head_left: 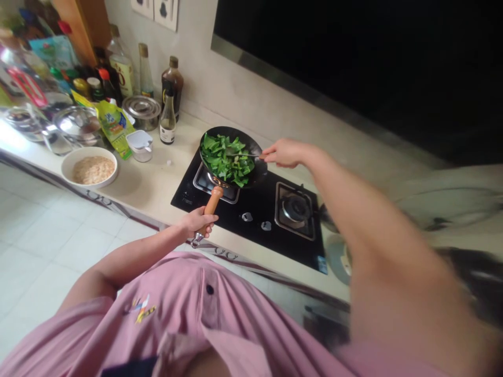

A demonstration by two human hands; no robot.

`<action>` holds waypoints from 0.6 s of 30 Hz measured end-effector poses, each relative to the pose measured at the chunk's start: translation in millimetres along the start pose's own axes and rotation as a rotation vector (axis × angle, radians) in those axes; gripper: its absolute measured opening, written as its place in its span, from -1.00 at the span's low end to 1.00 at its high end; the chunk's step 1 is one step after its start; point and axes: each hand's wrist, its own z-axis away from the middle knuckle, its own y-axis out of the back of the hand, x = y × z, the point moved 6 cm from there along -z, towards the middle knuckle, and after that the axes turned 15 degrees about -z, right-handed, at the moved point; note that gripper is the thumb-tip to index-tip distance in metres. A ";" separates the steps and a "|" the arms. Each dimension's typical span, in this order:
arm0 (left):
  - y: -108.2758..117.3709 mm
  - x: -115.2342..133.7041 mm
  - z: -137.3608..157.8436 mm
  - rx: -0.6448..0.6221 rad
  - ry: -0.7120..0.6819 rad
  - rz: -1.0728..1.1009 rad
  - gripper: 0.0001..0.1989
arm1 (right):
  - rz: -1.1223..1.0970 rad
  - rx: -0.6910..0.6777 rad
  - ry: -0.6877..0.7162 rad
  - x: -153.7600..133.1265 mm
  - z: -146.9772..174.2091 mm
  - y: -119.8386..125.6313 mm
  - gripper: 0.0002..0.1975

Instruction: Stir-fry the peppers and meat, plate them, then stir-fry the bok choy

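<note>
The wooden handle (213, 201) is gripped by the left hand (201, 222); the wok (261, 172), set over the stove's (257, 207) left burner (231, 195), is probably heavy and rigid, best held by that handle. Its greens (226, 159), likely light and soft, are touched by a spatula (251, 155) clasped in the right hand (288, 153).

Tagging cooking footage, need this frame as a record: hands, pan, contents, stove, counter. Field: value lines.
left hand: closed around the wok's wooden handle
right hand: gripping a thin utensil, far end among the greens
wok: dark, over the left burner; contact with it cannot be told
contents: chopped leafy greens
stove: black top, two burners, two knobs
counter: left of stove, white bowl of pale food, green bag, small tub, bottles
</note>
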 end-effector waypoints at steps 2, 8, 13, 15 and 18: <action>0.2 -0.1 -0.1 -0.005 0.000 -0.003 -0.72 | 0.029 -0.046 0.004 -0.7 5.5 -6.1 -0.54; 0.4 -0.4 0.8 0.003 0.006 -0.006 -0.73 | 0.114 -0.069 -0.220 16.1 55.1 52.1 -0.62; -1.3 2.1 3.6 0.009 0.021 -0.021 -0.75 | 0.051 -0.253 -0.235 4.8 54.7 38.3 -0.67; -1.2 2.2 3.4 0.009 0.019 -0.020 -0.78 | -0.010 -0.308 -0.153 0.6 39.9 19.6 -0.64; -0.7 1.5 2.5 0.007 0.009 -0.008 -0.81 | -0.132 -0.298 -0.062 7.8 20.4 6.8 -0.51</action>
